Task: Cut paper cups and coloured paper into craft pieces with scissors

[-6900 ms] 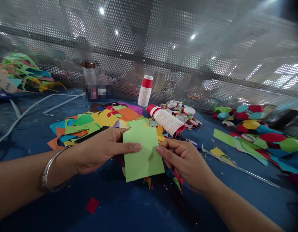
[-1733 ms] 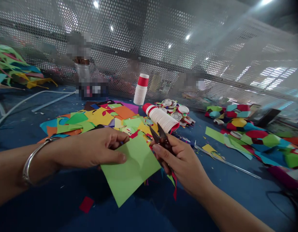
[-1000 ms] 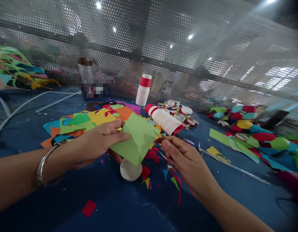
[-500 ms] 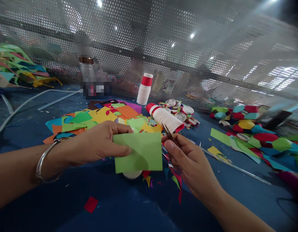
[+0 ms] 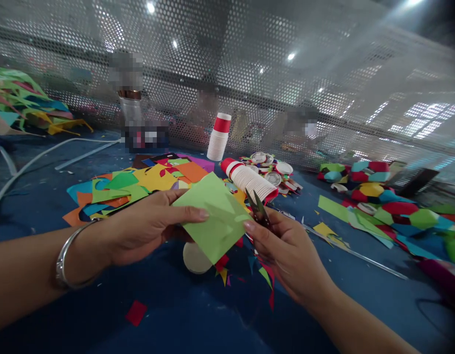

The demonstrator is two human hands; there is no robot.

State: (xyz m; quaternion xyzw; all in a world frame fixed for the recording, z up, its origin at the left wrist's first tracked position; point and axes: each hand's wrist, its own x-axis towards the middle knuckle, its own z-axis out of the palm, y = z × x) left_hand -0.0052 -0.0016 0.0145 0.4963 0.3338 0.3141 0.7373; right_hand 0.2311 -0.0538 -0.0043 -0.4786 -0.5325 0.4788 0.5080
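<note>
A sheet of light green paper (image 5: 214, 221) is pinched between the thumb and fingers of my left hand (image 5: 157, 223), its corners turned up, down and sideways. My right hand (image 5: 286, 250) grips a pair of scissors (image 5: 260, 211); the blades point up and stand slightly apart, and the handles are hidden in my palm. My right thumb is at the paper's right corner. Beneath the sheet, a pale round disc (image 5: 196, 258) lies on the blue table, partly covered from view. Small paper scraps (image 5: 266, 280) lie below my right hand.
Coloured paper pieces (image 5: 138, 182) spread behind my left hand. One stack of paper cups (image 5: 218, 137) stands upright; another stack (image 5: 251, 182) lies on its side. Round lids (image 5: 273, 178) are heaped beyond. Patchwork paper shapes (image 5: 400, 211) and a clear rod (image 5: 356, 253) are at right.
The green paper has turned from lying square to standing on a corner, and more of the pale disc shows. The scissors' blades have opened a little.
</note>
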